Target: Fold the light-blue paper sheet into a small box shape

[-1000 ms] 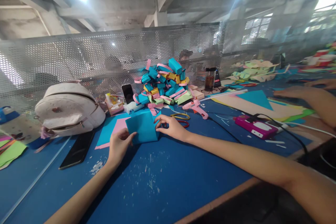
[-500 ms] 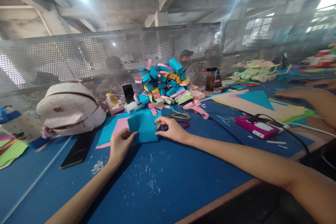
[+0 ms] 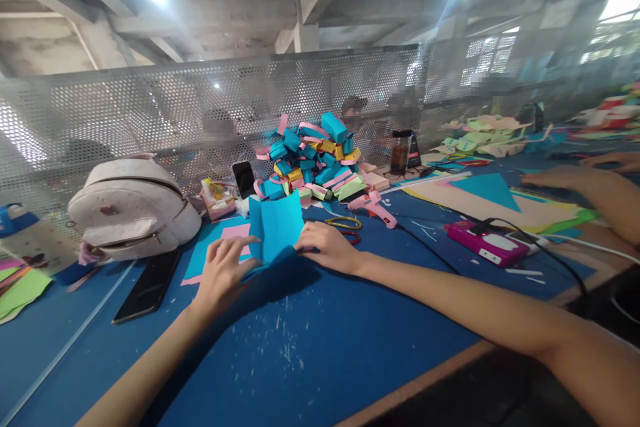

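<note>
A blue table (image 3: 320, 353) filled the lower frame. A white bag (image 3: 133, 203) sat at left, and a pile (image 3: 313, 163) of folded paper rose near upper centre. Below the pile, a creased blue sheet (image 3: 277, 227) stood tilted between my hands. My right hand (image 3: 330, 247) pinched its lower right edge; my left hand (image 3: 224, 273) was spread loosely at its left edge. A pink glue gun (image 3: 375, 207) lay right of centre.

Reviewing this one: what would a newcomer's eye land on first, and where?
Probably the colourful heap of folded paper pieces towards the back of the blue table. Next, the bright blue sheet in front of it, between the left hand and right hand. A pale backpack stands at left.
</note>
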`<state>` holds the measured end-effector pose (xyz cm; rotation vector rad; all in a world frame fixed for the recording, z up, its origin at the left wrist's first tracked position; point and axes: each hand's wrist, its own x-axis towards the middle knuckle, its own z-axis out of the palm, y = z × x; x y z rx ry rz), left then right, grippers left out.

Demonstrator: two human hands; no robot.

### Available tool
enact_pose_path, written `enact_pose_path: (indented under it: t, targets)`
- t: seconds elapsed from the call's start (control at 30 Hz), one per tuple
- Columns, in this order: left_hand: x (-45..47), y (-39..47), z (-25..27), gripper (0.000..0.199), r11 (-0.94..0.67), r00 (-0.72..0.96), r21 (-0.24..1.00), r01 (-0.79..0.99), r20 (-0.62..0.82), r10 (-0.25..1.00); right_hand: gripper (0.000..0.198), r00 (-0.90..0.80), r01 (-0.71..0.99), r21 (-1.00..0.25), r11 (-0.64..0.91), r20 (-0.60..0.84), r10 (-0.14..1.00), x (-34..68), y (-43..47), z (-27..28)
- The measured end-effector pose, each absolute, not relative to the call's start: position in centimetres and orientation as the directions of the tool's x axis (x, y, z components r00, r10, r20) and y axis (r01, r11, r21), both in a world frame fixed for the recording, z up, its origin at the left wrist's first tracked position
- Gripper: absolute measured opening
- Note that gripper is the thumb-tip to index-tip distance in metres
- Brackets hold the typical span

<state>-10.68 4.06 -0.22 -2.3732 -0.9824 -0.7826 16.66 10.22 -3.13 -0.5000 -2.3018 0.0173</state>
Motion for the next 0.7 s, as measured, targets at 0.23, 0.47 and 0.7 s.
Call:
enact_pose_path:
  t: [0.23, 0.47, 0.7]
  targets:
    - [-8.3, 3.0, -1.1, 0.014, -0.762, 0.883, -0.482, 0.432, 0.398, 0.249, 0.029, -0.812, 0.292, 0.256, 0.921, 0.575, 0.097, 17.0, 10.4, -3.3]
    - [-7.1, 3.1, -2.0, 0.021, -0.787, 0.929, -0.497, 0.367, 0.238, 0.283, 0.033, -0.877, 0.28, 0.429, 0.859, 0.479, 0.047, 17.0, 10.1, -3.6]
    - [-7.3, 3.0, -2.1, 0.034, -0.799, 0.902, -0.422, 0.428, 0.155, 0.402, 0.029, -0.905, 0.298, 0.459, 0.837, 0.414, 0.095, 17.1, 9.3, -3.8]
